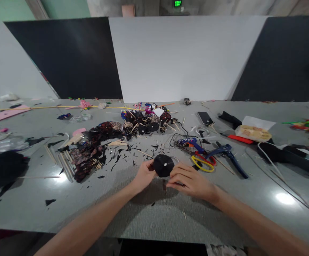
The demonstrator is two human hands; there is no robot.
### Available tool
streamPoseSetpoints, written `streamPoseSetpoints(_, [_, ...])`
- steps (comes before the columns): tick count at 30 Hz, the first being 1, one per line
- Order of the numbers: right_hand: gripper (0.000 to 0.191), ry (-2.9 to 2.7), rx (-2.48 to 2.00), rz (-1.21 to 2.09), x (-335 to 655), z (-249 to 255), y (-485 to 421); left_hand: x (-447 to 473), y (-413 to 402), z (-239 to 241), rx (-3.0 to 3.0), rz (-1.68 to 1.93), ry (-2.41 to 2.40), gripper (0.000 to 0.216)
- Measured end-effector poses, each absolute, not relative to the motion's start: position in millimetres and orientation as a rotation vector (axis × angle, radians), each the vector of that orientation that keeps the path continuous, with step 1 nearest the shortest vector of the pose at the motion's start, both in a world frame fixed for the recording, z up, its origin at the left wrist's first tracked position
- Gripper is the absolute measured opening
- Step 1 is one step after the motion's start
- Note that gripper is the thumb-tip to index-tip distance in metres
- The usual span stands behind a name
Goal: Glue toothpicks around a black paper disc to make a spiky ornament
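A small black fabric disc (163, 166), shaped like a miniature umbrella top with a whitish dot at its centre, is held up over the near part of the table. My left hand (145, 175) grips its left edge between closed thumb and fingers. At its right edge, the curled fingers of my right hand (186, 177) pinch it; what lies beneath the disc is hidden. Beyond it are similar small black and dark patterned pieces (152, 127), some with wooden stick ribs (128, 125). Black fabric scraps (114, 160) lie scattered left of my hands.
Yellow-and-red-handled scissors (204, 164), blue pliers (227, 154) and a blue glue gun (193, 143) lie to the right. Farther off are a phone (204, 117) and an orange-handled cutter (240, 139). Dark fabric (4, 169) and wooden sticks (67, 163) lie left.
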State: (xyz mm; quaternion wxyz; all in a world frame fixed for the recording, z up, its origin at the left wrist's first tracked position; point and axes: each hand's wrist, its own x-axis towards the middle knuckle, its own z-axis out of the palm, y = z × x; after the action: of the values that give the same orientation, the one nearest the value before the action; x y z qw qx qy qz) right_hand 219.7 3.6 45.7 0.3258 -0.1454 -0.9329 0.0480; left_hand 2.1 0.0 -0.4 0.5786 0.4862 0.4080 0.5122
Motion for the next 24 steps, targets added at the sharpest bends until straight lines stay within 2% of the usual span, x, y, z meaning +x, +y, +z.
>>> streamPoseSetpoints(9, [0.016, -2.46, -0.415, 0.077, 218.3, 37.9, 9.0, 1.3, 2.4, -2.3, 1.039, 1.254, 0.907, 0.026])
streamPoseSetpoints(24, [0.005, -2.279, -0.473, 0.302, 219.0, 34.2, 14.0, 0.8, 1.1, -1.2, 1.084, 1.315, 0.906, 0.034])
